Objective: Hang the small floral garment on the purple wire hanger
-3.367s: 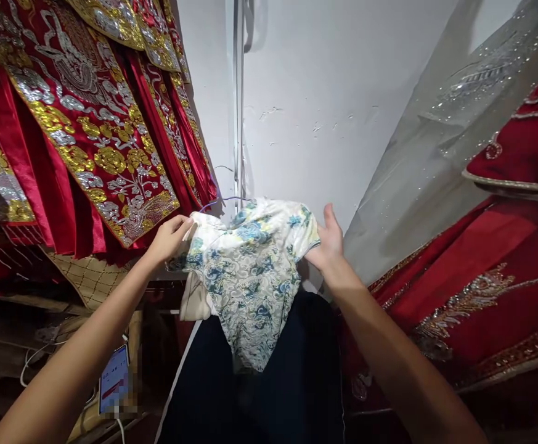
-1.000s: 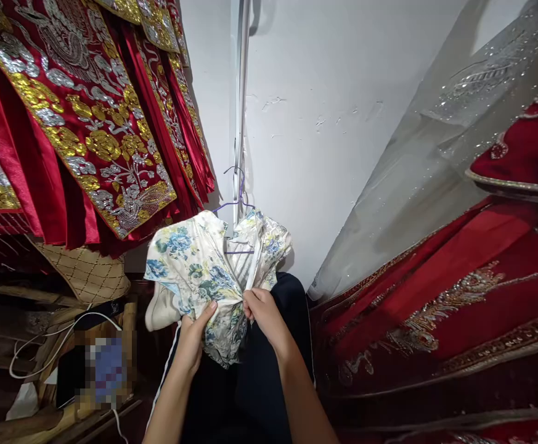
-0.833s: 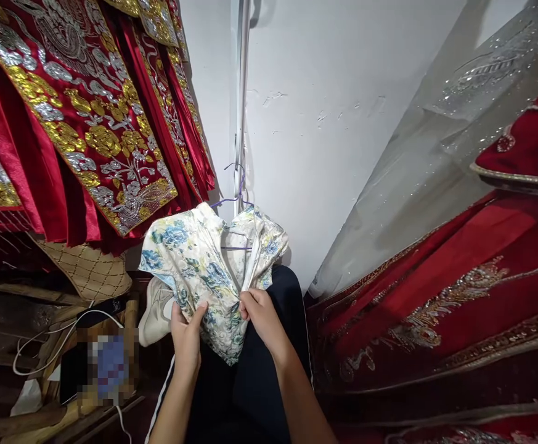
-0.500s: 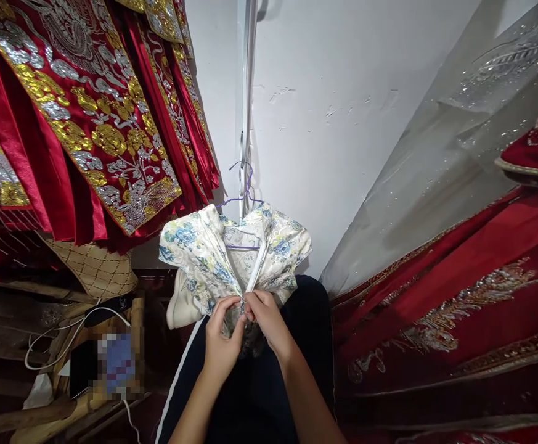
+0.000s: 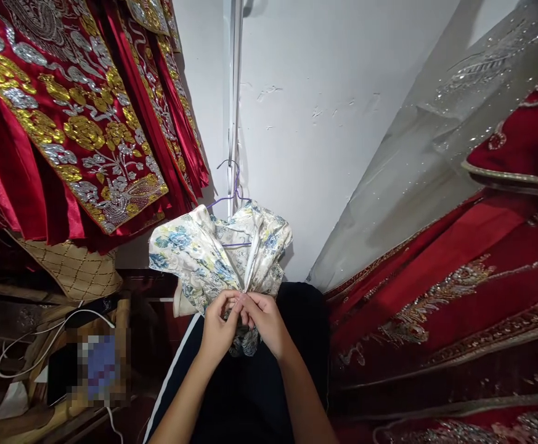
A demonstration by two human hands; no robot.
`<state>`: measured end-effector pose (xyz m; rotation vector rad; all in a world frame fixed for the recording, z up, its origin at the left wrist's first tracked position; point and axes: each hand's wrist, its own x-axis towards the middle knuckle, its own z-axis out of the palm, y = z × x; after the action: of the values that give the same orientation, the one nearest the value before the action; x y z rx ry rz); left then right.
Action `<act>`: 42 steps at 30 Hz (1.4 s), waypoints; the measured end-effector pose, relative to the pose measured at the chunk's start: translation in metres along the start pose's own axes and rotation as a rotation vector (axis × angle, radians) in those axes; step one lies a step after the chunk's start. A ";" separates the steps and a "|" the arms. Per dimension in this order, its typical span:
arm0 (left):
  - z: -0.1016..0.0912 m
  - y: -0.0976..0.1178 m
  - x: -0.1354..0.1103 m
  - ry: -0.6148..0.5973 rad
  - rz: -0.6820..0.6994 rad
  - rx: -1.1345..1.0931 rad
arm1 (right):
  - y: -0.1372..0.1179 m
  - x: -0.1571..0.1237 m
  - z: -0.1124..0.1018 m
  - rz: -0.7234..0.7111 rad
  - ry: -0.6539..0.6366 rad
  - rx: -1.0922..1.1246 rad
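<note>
Two hands, left point(image 5: 220, 325) and right point(image 5: 265, 319), pinch the floral garment point(image 5: 197, 256) below its opening (fingertips meeting). A purple hanger point(image 5: 236, 189) spans its neck.

wooden stand point(image 5: 23, 423), lower left | on it: white cable point(image 5: 84, 309); black flat object point(image 5: 62, 373); blurred blue item point(image 5: 102, 365)

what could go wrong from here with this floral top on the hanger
The left hand and right hand pinch close together at the lower end of the opening in the floral top, so the bunched cloth there might get creased or caught. A downward pull could also drag the purple hanger along; whether anything holds its hook is hard to tell.
</note>
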<state>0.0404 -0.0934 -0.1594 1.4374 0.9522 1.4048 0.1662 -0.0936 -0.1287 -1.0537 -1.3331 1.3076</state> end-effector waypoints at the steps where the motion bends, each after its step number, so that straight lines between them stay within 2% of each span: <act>1: -0.003 0.000 -0.001 0.009 0.011 0.036 | 0.000 0.000 0.003 0.039 0.016 0.062; 5: -0.014 -0.001 -0.004 0.035 0.049 0.137 | -0.020 0.015 0.007 0.168 0.034 0.339; 9: -0.021 -0.009 0.001 0.059 0.067 0.221 | -0.070 0.066 -0.001 0.049 0.038 0.342; 11: -0.025 -0.014 0.007 0.044 0.074 0.259 | -0.096 0.094 -0.004 -0.006 0.089 0.329; 14: -0.037 -0.019 0.017 -0.044 0.067 0.305 | -0.121 0.122 -0.001 -0.053 0.143 0.356; 16: -0.048 -0.015 0.024 -0.122 0.041 0.314 | -0.126 0.125 0.004 -0.066 0.112 0.334; 19: -0.063 0.008 0.036 -0.161 0.062 0.318 | -0.122 0.114 0.014 -0.099 0.022 0.236; 21: -0.069 0.036 0.051 -0.083 0.165 0.293 | -0.116 0.102 0.021 -0.146 -0.001 0.189; 24: -0.069 0.086 0.084 0.067 0.371 0.312 | -0.114 0.089 0.028 -0.209 0.040 0.123; 27: -0.058 0.125 0.117 -0.023 0.537 0.541 | -0.120 0.087 0.026 -0.247 0.078 0.034; 30: -0.045 0.142 0.136 -0.108 0.636 0.692 | -0.123 0.090 0.015 -0.307 0.105 -0.080; 31: -0.043 0.144 0.138 -0.086 0.651 0.696 | -0.122 0.092 0.011 -0.320 0.117 -0.121; 33: -0.047 0.146 0.143 0.046 0.651 0.614 | -0.114 0.094 0.004 -0.301 0.127 -0.193; 35: -0.067 0.144 0.148 0.232 0.605 0.411 | -0.101 0.093 -0.001 -0.228 0.109 -0.232; 37: -0.098 0.135 0.154 0.363 0.484 0.128 | -0.086 0.088 -0.004 -0.148 0.063 -0.218; 40: -0.145 0.101 0.152 0.457 0.156 -0.342 | -0.064 0.073 -0.002 -0.089 -0.019 -0.139; 42: -0.159 0.066 0.136 0.558 -0.132 -0.658 | -0.053 0.061 0.005 -0.067 -0.070 -0.097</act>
<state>-0.1128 0.0271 -0.0592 0.4954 0.7781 1.8327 0.1532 -0.0369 -0.0721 -1.0275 -1.4848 1.2506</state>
